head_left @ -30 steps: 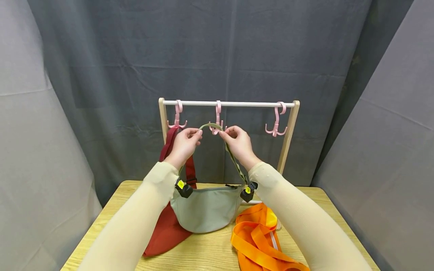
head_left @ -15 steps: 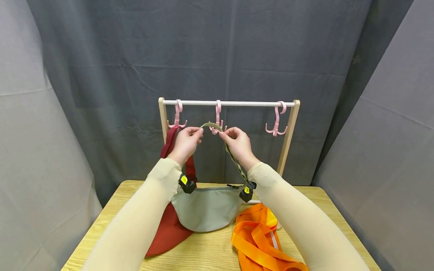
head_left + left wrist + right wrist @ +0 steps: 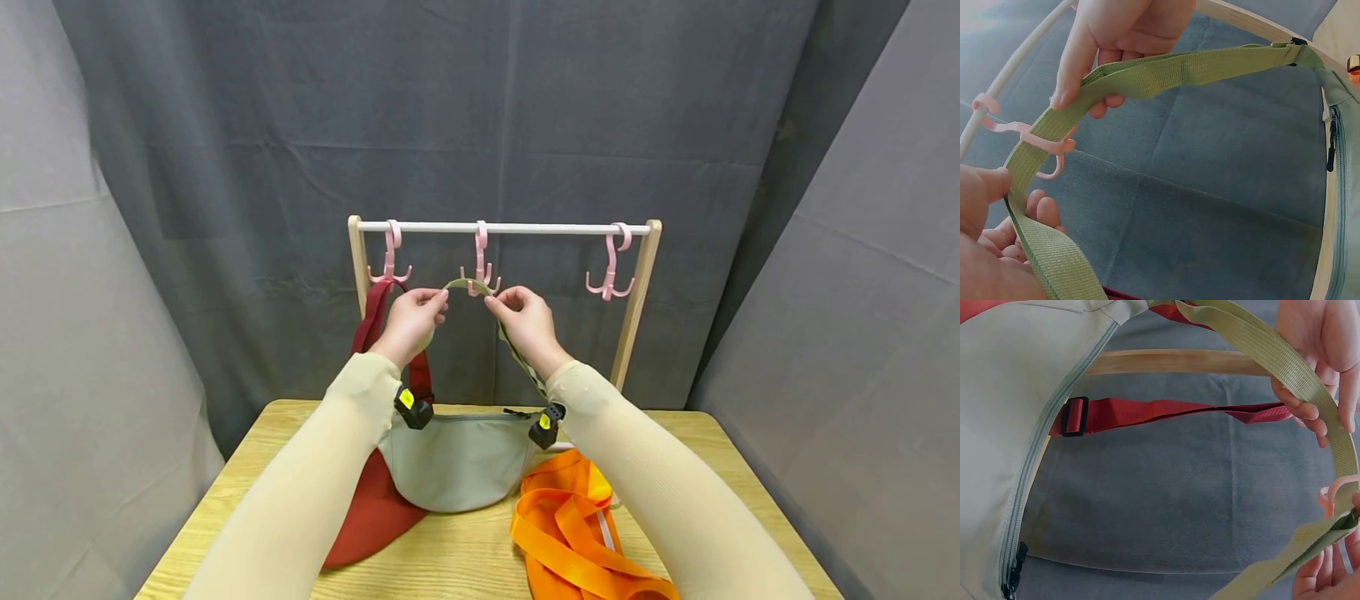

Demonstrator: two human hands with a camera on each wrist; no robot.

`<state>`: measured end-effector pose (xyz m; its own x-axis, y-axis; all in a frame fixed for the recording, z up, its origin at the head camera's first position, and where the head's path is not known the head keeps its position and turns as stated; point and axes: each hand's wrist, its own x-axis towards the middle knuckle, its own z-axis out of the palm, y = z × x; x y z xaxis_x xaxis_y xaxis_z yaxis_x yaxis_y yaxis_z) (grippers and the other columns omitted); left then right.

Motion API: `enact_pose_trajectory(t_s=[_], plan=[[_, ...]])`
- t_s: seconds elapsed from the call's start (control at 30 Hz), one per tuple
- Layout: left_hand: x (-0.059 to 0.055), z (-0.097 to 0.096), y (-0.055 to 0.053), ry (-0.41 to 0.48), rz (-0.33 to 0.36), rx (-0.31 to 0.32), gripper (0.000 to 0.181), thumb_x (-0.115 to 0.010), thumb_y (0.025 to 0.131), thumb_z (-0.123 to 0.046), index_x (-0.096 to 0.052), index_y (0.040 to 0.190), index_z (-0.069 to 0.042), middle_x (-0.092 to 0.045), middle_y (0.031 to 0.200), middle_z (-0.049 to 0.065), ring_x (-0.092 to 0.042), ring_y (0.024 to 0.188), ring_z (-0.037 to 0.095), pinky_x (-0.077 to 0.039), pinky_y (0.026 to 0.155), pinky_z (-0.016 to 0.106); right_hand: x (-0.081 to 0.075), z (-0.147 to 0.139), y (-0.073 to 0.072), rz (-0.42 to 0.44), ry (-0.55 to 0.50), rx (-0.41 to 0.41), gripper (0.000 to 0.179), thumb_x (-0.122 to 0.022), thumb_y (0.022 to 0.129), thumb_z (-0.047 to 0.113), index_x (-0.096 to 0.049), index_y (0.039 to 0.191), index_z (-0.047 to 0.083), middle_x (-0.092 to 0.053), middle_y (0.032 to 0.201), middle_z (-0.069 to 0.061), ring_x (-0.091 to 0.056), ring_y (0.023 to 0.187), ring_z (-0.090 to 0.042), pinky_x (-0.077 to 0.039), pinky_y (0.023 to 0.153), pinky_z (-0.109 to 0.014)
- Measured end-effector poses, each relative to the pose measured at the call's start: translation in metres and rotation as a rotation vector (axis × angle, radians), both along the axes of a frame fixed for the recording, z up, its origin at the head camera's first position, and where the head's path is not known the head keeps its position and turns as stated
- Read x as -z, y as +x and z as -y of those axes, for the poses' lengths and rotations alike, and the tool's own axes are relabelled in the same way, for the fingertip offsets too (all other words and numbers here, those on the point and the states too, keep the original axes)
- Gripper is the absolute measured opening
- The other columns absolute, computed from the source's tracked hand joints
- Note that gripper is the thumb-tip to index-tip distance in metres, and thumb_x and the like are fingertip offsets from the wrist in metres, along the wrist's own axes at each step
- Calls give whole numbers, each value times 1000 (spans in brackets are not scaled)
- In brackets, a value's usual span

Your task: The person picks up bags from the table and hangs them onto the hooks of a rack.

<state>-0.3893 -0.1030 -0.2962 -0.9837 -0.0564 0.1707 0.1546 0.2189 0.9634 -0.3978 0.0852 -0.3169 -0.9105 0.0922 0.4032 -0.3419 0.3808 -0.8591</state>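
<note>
A pale green waist bag (image 3: 461, 462) hangs by its olive-green webbing strap (image 3: 1147, 76) between my hands. My left hand (image 3: 411, 325) pinches the strap between thumb and fingers left of the middle pink hook (image 3: 481, 242). On the right side, my right hand (image 3: 527, 329) pinches the same strap, leaving a short arch between the hands. That arch overlaps the hook's lower prongs in the head view. In the left wrist view, a pink prong (image 3: 1050, 145) crosses in front of the strap. The bag's zipper (image 3: 1054, 419) runs along its top edge.
A white rail (image 3: 555, 229) on wooden posts carries the hooks. From the left hook (image 3: 390, 250) hangs a red bag (image 3: 375, 521), partly behind the green one. An orange bag (image 3: 555, 533) with loose straps lies on the wooden table (image 3: 472, 567). Another pink hook (image 3: 611, 262) hangs at right.
Both hands have come down slightly with the strap, after a small rise of the left hand. The strap's arch now sits lower against the middle hook. Both grips stay the same.
</note>
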Motion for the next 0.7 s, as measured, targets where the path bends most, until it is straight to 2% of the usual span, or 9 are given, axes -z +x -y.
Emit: enact_pose_trajectory(t_s=[0.2,0.5,0.7], plan=[[4,1,-1,1,18,9,37,-61,105,-24,-65,131,2,-68,121,23,-65,96,26,-51,104,42,3,-2,0,31,-4,-14,25,-73,97,28,-67,102,4,-65,100,-10,-58,96,-25,-45,86,-33],[11,2,-4,-22,39,16,40,-60,105,-26,-63,134,1,-68,125,23,-66,111,36,-49,107,44,7,-2,-2,29,11,-11,25,-73,97,29,-66,102,5,-63,99,-9,-57,94,-25,-43,83,-32],[15,3,-5,-47,22,21,40,-59,106,-26,-64,134,2,-69,125,23,-67,112,36,-50,100,40,10,-2,-1,33,31,-7,25,-72,98,29,-66,103,6,-63,99,-9,-57,94,-25,-43,84,-33]])
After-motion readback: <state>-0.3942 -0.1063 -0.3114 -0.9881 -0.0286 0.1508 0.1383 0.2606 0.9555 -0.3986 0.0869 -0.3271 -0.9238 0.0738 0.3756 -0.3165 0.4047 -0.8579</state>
